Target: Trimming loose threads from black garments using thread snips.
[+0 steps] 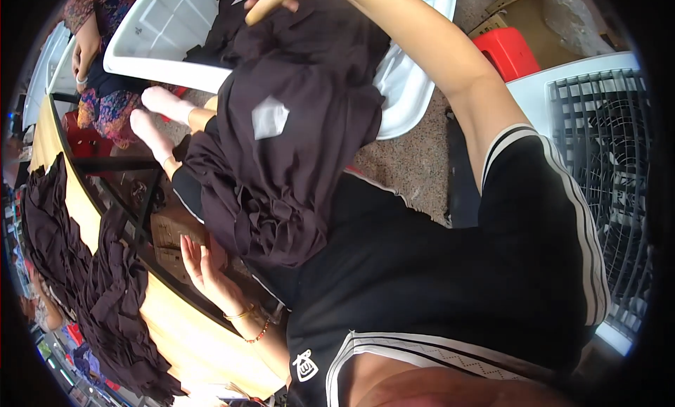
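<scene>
White letter-type emblem on black top; other poss. text n/a to read.

Black short-sleeved top w/ white striped trim (464,280): white emblem w/ shield-like outline (304,367) on chest, just beside the neckline, tilted in this view; bold letter-like strokes inside, one bit poking out at the top edge. Dark purple-brown cloth garment (299,154), on the lap: small white four-sided patch (271,118), prob. a label, looks washed out by light, so can't tell if printed. Open brown cardboard box (532,20), upper rt. of view: marks, if any, too small/blurred to read. Background at far lt. edge: blurred, illegible.
</scene>
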The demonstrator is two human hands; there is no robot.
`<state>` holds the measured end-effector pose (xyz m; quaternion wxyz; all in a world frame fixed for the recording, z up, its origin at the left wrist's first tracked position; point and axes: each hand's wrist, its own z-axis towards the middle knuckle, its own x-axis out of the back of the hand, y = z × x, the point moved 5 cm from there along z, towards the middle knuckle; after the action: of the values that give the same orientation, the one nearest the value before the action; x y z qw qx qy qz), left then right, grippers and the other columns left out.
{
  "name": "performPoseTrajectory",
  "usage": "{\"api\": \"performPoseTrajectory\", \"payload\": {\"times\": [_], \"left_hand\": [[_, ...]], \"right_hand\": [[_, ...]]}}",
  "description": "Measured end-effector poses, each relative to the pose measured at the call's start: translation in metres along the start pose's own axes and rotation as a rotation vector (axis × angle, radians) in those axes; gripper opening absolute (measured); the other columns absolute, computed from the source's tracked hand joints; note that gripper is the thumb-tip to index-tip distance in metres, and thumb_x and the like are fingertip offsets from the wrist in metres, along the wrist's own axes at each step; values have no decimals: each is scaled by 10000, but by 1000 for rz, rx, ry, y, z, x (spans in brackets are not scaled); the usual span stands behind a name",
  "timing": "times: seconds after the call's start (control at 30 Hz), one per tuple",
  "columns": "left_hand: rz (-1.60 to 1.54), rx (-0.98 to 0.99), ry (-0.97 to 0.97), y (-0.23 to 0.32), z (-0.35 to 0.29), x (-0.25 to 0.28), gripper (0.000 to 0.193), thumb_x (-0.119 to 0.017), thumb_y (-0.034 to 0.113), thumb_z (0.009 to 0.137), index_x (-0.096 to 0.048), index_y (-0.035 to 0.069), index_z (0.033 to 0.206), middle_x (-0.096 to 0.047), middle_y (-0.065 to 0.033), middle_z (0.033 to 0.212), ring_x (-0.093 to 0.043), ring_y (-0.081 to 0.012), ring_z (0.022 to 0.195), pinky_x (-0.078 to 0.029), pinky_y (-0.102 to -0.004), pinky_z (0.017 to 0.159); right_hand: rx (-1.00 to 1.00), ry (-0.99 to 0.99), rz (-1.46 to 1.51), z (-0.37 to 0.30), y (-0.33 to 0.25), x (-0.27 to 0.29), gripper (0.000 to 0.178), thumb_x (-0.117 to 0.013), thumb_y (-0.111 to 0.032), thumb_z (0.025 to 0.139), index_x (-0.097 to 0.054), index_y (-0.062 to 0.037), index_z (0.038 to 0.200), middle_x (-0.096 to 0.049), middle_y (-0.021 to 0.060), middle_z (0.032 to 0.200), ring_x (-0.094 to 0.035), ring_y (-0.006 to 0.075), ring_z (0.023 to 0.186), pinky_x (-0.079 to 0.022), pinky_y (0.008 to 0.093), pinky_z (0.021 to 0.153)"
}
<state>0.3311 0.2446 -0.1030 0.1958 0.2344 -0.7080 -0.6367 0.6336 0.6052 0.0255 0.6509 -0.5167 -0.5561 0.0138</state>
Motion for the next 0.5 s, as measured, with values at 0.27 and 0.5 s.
{"api": "performPoseTrajectory", "payload": {"times": [0.27,0.5], "left_hand": [[381,-415,-245,35,27,-135,462,-571,97,938,-479,35,1386,-429,-128,1466,-372,-262,1369,-240,-422,1144],[709,-902,-578,80,51,-236,475,-659,242,861,-586,110,1312,-411,-195,1452,-309,-417,1385,-229,-519,1133]], "right_hand": [[-673,693,262,-5,295,43,521,-865,-383,634,-651,67,787,-568,49,569,-500,106,429,-413,231,431],[-805,584,-127,15,314,15,669,-817,-545,597,-678,21,926,-705,141,770,-703,214,778,-531,312,780]]}}
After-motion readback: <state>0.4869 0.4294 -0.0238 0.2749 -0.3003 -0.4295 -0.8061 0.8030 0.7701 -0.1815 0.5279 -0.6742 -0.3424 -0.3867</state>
